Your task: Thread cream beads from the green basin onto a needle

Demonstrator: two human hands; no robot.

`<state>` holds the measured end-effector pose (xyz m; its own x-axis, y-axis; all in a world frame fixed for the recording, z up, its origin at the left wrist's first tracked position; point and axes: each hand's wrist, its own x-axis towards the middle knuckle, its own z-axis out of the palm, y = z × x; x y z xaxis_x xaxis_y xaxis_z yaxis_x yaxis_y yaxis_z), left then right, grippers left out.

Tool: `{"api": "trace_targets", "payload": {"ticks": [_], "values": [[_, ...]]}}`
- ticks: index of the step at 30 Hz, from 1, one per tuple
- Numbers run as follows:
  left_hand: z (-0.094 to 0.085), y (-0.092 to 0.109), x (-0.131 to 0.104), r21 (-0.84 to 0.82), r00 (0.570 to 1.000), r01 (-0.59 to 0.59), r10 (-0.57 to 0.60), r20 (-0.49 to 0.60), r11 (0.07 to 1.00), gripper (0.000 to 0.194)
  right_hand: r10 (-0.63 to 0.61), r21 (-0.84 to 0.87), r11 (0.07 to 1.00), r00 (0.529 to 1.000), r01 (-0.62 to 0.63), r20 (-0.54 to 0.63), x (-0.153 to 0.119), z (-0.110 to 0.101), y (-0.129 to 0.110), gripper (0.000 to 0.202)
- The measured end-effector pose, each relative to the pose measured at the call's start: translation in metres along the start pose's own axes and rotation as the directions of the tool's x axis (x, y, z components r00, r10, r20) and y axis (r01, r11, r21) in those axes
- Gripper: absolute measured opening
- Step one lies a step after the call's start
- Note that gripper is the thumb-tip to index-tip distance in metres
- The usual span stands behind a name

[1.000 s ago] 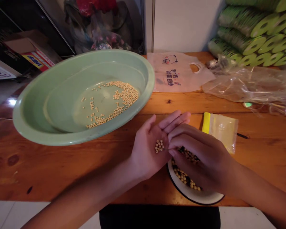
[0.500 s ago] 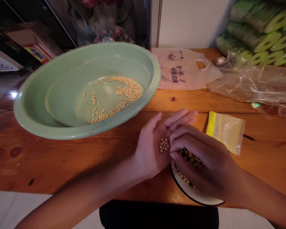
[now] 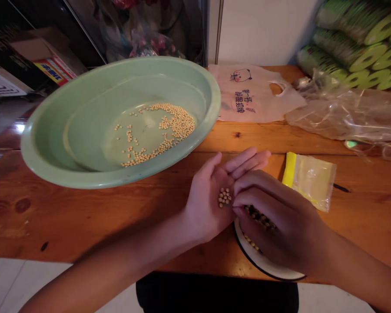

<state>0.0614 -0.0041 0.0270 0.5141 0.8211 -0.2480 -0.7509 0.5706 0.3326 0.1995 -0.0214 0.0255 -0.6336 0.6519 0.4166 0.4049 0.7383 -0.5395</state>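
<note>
Far left of both hands: green basin (image 3: pixel 52 161) on the wooden table (image 3: pixel 84 217), a loose patch of pale soybeans (image 3: pixel 169 130) on its floor, well up and left of the left hand. Cardboard boxes (image 3: pixel 48 61) behind it.

Change over the last second: hardly any. The view shifted a bit, so the basin and bags sit slightly differently in frame, but both hands are in nearly the same pose as a second ago. The little heap on the palm looks the same size; the right hand has only nudged closer over the bowl. So the sorting looks mid-step, nothing tipped out of the palm yet.

Left hand (image 3: pixel 211 204): open, palm up and slightly cupped, fingers stretched away from the body. It carries a small cluster of pale beans (image 3: pixel 224 197) in the hollow of the palm, close to the finger bases.

Right hand (image 3: pixel 276 221): palm down, fingers curled, tips touching or almost touching the left palm just beside the cluster. Probably pinching a bean, but the fingertips hide it, so cannot tell. Directly under this hand sits a white bowl (image 3: pixel 267 271) with a dark rim, at the table's near edge, holding mixed light and dark beans (image 3: pixel 259 216), mostly covered by the hand.

Just right of and beyond the right hand: small zip bag (image 3: pixel 309 178) with yellow strip, flat on the table. Further back: printed plastic bag (image 3: pixel 247 93), crumpled clear plastic (image 3: pixel 345 115), stacked green packs (image 3: pixel 355 39).
</note>
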Motion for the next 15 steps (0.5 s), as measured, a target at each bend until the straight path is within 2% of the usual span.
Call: {"api": "trace_targets", "payload": {"ticks": [5,9,15], "values": [[0.0000,0.0001,-0.0009,-0.020,1.000,0.004,-0.004,0.001,1.000,0.055,-0.010,-0.032,0.999,0.999,0.011,0.046,-0.0016,-0.0018,-0.0013,0.009],[0.0000,-0.0003,-0.0006,-0.018,1.000,0.003,-0.003,-0.009,1.000,0.055,-0.017,-0.051,0.999,1.000,0.019,0.026,-0.0004,-0.0016,-0.0018,0.010],[-0.0017,-0.0008,0.0006,-0.020,1.000,-0.013,0.013,0.005,1.000,0.056,-0.159,-0.273,0.951,0.987,0.149,-0.015,-0.0008,0.0027,-0.0044,0.012]]}}
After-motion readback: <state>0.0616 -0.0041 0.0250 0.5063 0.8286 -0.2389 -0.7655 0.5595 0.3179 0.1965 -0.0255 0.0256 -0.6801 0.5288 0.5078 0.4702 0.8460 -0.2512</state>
